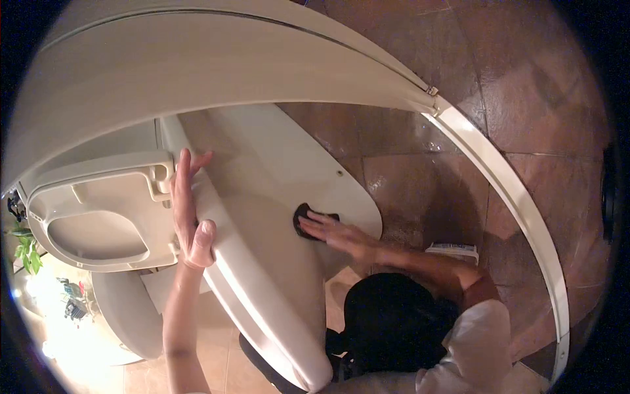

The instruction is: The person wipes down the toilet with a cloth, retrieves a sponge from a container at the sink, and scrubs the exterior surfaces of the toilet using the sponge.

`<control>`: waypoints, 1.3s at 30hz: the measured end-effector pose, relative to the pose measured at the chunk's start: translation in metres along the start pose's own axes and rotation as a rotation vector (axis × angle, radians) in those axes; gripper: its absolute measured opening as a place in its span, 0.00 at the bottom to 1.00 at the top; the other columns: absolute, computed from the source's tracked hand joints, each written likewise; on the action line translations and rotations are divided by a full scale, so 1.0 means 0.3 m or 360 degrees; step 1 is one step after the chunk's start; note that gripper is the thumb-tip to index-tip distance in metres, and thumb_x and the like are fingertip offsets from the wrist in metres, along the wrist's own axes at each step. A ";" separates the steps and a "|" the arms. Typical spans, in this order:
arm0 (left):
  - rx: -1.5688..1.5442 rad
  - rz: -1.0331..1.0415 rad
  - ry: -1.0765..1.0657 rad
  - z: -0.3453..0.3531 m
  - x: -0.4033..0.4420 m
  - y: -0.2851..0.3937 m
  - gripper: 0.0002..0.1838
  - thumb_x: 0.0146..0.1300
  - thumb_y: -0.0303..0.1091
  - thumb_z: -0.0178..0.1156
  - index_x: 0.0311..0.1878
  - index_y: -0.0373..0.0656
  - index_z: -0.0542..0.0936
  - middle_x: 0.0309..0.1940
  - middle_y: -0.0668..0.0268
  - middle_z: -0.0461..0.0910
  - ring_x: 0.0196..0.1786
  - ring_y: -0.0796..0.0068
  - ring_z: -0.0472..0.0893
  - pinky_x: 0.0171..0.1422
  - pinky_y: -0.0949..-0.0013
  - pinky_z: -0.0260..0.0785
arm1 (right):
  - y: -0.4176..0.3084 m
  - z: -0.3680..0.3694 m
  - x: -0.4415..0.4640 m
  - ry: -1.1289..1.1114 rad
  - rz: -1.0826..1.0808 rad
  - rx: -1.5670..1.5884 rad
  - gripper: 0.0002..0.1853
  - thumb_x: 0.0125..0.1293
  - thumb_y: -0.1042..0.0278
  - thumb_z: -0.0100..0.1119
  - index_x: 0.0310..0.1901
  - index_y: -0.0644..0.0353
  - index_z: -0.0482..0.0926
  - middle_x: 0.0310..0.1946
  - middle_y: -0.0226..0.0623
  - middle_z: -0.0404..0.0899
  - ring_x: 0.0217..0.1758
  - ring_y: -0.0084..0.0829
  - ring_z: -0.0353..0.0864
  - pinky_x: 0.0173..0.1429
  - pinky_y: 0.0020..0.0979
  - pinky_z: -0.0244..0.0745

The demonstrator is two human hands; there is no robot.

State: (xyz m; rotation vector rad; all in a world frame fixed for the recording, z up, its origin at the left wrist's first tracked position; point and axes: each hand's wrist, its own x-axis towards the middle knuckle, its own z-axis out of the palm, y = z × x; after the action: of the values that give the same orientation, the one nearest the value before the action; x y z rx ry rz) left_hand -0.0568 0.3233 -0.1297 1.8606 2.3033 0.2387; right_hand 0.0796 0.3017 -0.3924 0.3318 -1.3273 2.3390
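Observation:
A white toilet bowl fills the middle of the view, its rim facing left and its foot, with a bolt hole, to the right. My left hand lies against the rim with fingers stretched out and thumb apart. Pressed flat on the outer side of the bowl is my right hand, fingers over a small black pad. Most of the pad is under the fingers; whether it is cloth or sponge I cannot tell. The toilet seat stands at the left, near my left hand.
A large beige curved panel spans the top. A pale curved strip runs down the right side over brown floor tiles. A white item with print lies beyond my right forearm. Green leaves show at far left.

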 end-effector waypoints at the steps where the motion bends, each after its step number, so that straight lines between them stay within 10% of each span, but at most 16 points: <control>1: -0.0055 -0.0015 0.0038 0.004 -0.004 -0.006 0.47 0.57 0.65 0.42 0.69 0.35 0.52 0.56 0.49 0.69 0.60 0.59 0.62 0.67 0.56 0.45 | -0.027 0.006 -0.003 0.0028 0.0044 -0.0012 0.30 0.71 0.47 0.24 0.67 0.56 0.57 0.70 0.37 0.51 0.74 0.39 0.40 0.74 0.38 0.34; 10: -0.0079 -0.0064 0.0039 0.006 -0.006 0.009 0.47 0.56 0.63 0.42 0.69 0.34 0.51 0.58 0.49 0.67 0.59 0.59 0.62 0.67 0.57 0.45 | 0.272 -0.187 0.566 0.0365 0.0690 -0.0072 0.40 0.64 0.31 0.29 0.67 0.56 0.55 0.70 0.44 0.46 0.74 0.41 0.41 0.73 0.40 0.37; 13: -0.0078 -0.0068 0.0015 -0.001 0.002 0.020 0.47 0.56 0.63 0.42 0.69 0.35 0.52 0.58 0.49 0.67 0.59 0.60 0.62 0.67 0.57 0.45 | 0.278 -0.148 0.512 0.0206 0.0480 -0.0406 0.28 0.72 0.51 0.24 0.69 0.54 0.51 0.70 0.44 0.46 0.74 0.41 0.41 0.75 0.37 0.36; 15: -0.0041 -0.0036 -0.0015 -0.011 0.008 0.016 0.46 0.56 0.63 0.42 0.69 0.35 0.52 0.58 0.49 0.67 0.59 0.60 0.62 0.67 0.57 0.45 | 0.288 -0.119 0.323 0.0065 0.0003 -0.0485 0.30 0.71 0.48 0.23 0.69 0.56 0.51 0.71 0.43 0.44 0.74 0.41 0.38 0.75 0.37 0.34; 24: -0.0019 -0.0019 -0.0023 -0.006 0.001 0.012 0.45 0.57 0.60 0.43 0.69 0.34 0.52 0.57 0.48 0.68 0.59 0.58 0.63 0.67 0.56 0.45 | 0.284 -0.273 0.482 0.0487 0.1111 -0.0132 0.37 0.68 0.38 0.25 0.68 0.61 0.52 0.70 0.44 0.47 0.75 0.38 0.39 0.74 0.36 0.35; 36: 0.0018 0.0111 -0.0032 -0.017 0.011 -0.001 0.44 0.56 0.57 0.43 0.68 0.33 0.53 0.57 0.48 0.68 0.59 0.57 0.64 0.66 0.56 0.47 | 0.372 -0.287 0.412 0.0483 0.0790 -0.0645 0.33 0.68 0.43 0.29 0.64 0.60 0.61 0.68 0.41 0.55 0.72 0.40 0.50 0.73 0.36 0.41; 39: -0.0009 0.0111 -0.0049 -0.015 0.002 -0.006 0.44 0.56 0.57 0.43 0.69 0.34 0.52 0.57 0.48 0.68 0.59 0.57 0.63 0.66 0.56 0.46 | 0.355 -0.217 0.514 0.0584 0.0929 -0.0090 0.31 0.68 0.46 0.30 0.65 0.59 0.60 0.68 0.41 0.54 0.72 0.40 0.47 0.74 0.36 0.39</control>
State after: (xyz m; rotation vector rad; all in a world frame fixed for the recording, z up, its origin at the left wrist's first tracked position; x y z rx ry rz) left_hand -0.0596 0.3236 -0.1258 1.9302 2.2178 0.2241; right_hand -0.1065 0.3476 -0.4436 -0.5541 -1.4296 2.6278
